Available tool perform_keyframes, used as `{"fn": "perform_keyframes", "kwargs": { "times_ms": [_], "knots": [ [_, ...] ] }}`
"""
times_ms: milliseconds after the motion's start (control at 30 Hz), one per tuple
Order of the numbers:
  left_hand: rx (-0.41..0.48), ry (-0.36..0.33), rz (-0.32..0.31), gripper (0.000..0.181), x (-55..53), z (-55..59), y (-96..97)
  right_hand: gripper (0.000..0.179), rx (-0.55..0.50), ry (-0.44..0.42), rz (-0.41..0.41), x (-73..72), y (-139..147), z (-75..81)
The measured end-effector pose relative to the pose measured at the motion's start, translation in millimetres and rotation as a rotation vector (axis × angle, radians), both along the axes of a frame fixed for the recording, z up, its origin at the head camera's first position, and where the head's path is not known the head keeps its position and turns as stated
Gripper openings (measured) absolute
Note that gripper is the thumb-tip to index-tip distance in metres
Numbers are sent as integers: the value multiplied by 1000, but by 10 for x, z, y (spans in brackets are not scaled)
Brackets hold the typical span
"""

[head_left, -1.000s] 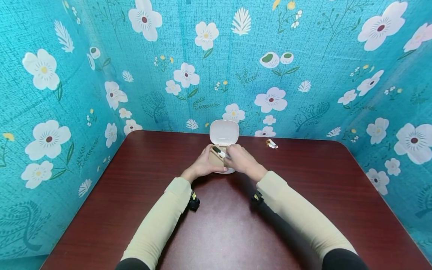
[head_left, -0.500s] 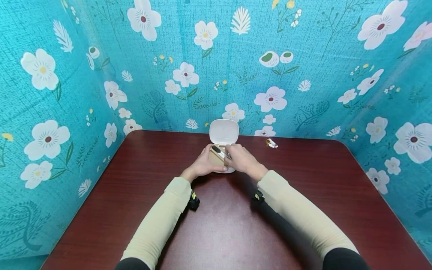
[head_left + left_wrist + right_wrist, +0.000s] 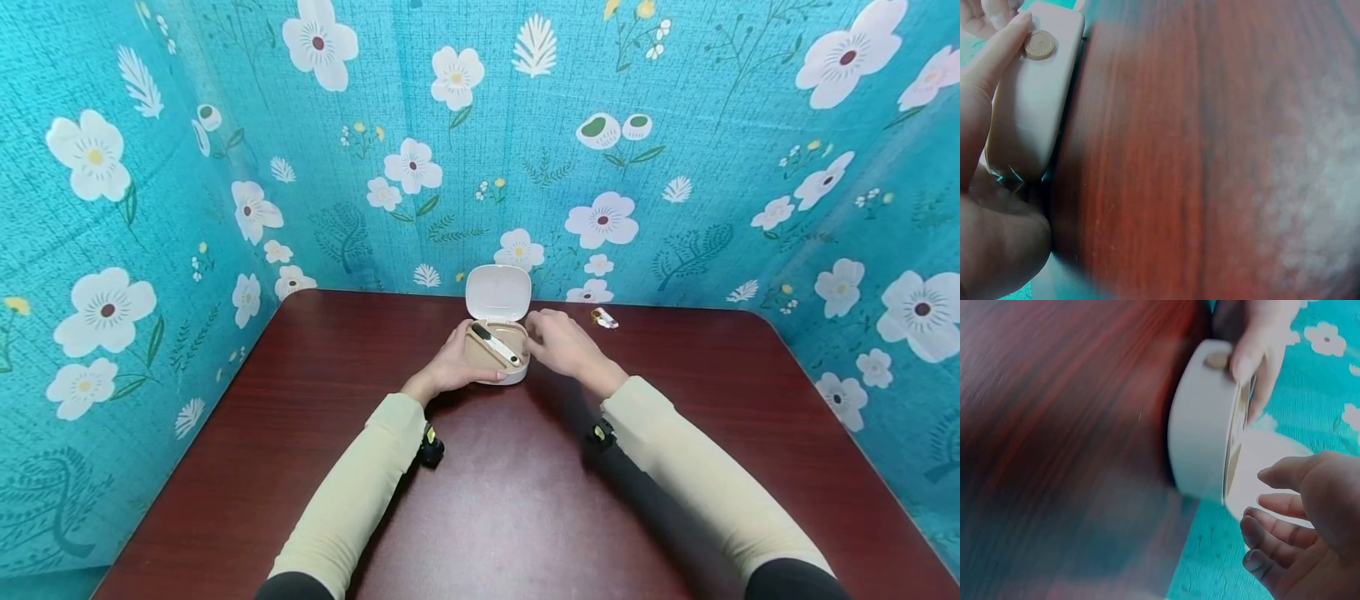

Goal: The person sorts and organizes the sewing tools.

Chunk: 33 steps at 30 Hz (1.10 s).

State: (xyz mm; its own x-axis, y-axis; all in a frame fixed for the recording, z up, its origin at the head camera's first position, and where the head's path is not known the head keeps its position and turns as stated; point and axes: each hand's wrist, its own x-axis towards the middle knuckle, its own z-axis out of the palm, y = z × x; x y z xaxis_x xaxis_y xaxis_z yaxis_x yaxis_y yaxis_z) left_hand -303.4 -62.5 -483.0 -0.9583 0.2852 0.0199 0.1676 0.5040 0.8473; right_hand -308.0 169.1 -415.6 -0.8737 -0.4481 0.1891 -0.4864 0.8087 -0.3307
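Note:
A small white hinged case [image 3: 514, 377] stands with its lid [image 3: 498, 293] raised at the back of the table, its inside beige. Diagonally across the inside lies a slim white tool [image 3: 496, 343] with a dark end at the upper left and a dark dot at the lower right. My left hand [image 3: 452, 364] grips the case's left side, the thumb along the front beside a round tan button [image 3: 1039, 45]. Just right of the case is my right hand [image 3: 566, 343], fingers loosely bent, holding nothing; the right wrist view shows its fingertips [image 3: 1266, 475] apart near the raised lid.
A small white and gold item [image 3: 603, 318] lies on the dark red table [image 3: 480, 500] behind and right of my right hand. Blue flowered cloth [image 3: 480, 192] hangs right behind the table's back edge and along both sides.
My right hand has let go of the slim white tool and drawn back to the right, so the tool now shows whole in the case. The left hand has stayed put.

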Motion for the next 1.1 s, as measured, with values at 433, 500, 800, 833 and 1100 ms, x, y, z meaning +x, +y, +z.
{"fn": "perform_keyframes", "kwargs": {
  "times_ms": [433,500,800,833,1100],
  "knots": [
    [-10,-15,22,111,26,10,-32,19,-8,-7,-163,-223,711,-32],
    [-13,-15,20,110,14,-26,-34,20,-8,-19,-188,-259,807,-55],
    [27,-29,7,112,66,-29,-16,24,8,-41,-252,-401,1087,-192],
    [29,-28,5,111,66,-25,-16,24,12,-46,-257,-420,1108,-198],
    [19,-13,8,110,33,12,-3,27,10,-70,-289,-569,1282,-267]
  ]
}}
